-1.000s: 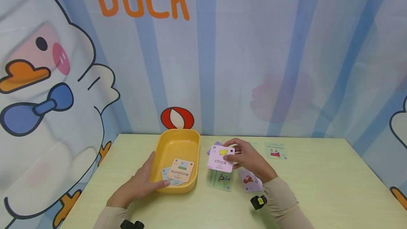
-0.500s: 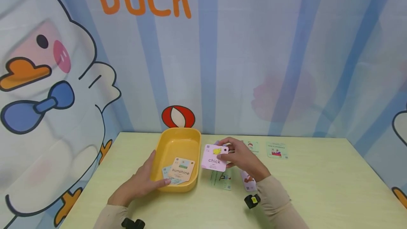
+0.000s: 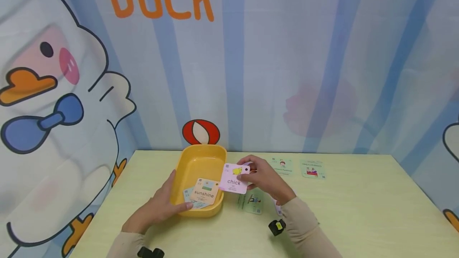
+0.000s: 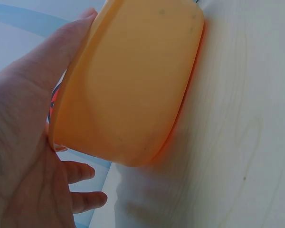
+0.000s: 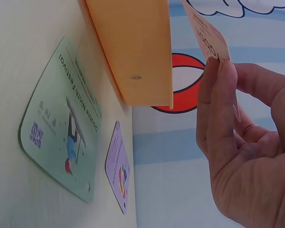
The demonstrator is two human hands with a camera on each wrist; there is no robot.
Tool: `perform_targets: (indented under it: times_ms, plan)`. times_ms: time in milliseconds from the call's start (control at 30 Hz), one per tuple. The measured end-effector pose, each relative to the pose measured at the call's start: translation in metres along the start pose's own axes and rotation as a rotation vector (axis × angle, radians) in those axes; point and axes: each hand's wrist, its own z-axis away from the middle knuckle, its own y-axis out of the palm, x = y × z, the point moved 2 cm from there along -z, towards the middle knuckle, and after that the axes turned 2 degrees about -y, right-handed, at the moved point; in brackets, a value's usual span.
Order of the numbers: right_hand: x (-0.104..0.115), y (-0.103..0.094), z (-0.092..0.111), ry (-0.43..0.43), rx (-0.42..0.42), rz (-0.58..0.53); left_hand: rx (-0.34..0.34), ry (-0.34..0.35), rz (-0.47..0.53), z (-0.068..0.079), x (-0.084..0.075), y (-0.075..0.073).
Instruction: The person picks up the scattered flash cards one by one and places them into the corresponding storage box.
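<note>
My right hand (image 3: pixel 263 178) pinches a pink card printed "chick" (image 3: pixel 229 186) by its right edge. The card is held up, its left edge over the right rim of the yellow tray (image 3: pixel 201 152). My left hand (image 3: pixel 157 206) grips the tray's near left corner, thumb over the rim, two fingers (image 4: pixel 88 202) spread apart from it. Inside the tray lie an orange "sunshine" card (image 3: pixel 204 195) and a pale blue card (image 3: pixel 195 204) partly under it. In the right wrist view, the held card (image 5: pixel 211 40) stands edge-on between thumb and fingertips.
A green "Double Ninth Festival" card (image 5: pixel 61 118) and a purple card (image 5: pixel 118 168) lie right of the tray. Farther back are two green cards, one with a child (image 3: pixel 282 165) and a "Children's Day" card (image 3: pixel 313 169). Another pink card (image 3: pixel 278 208) is mostly hidden by the right arm.
My right hand has carried the chick card leftward, from over the table to the tray's right rim. My left hand and the tray have stayed in place.
</note>
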Motion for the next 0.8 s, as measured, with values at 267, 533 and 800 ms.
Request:
perform_targets:
  times_ms: [267,533,800]
  plan:
    - [0.003,0.013,-0.007,-0.026,-0.009,0.001,-0.002,-0.005,0.003,0.000,0.000,0.000]
    - [0.000,0.027,-0.014,-0.024,-0.016,-0.007,0.005,-0.011,-0.016,-0.001,0.003,0.001]
    - [0.003,0.040,-0.022,-0.026,-0.038,0.018,-0.002,-0.004,-0.020,-0.002,0.003,0.001]
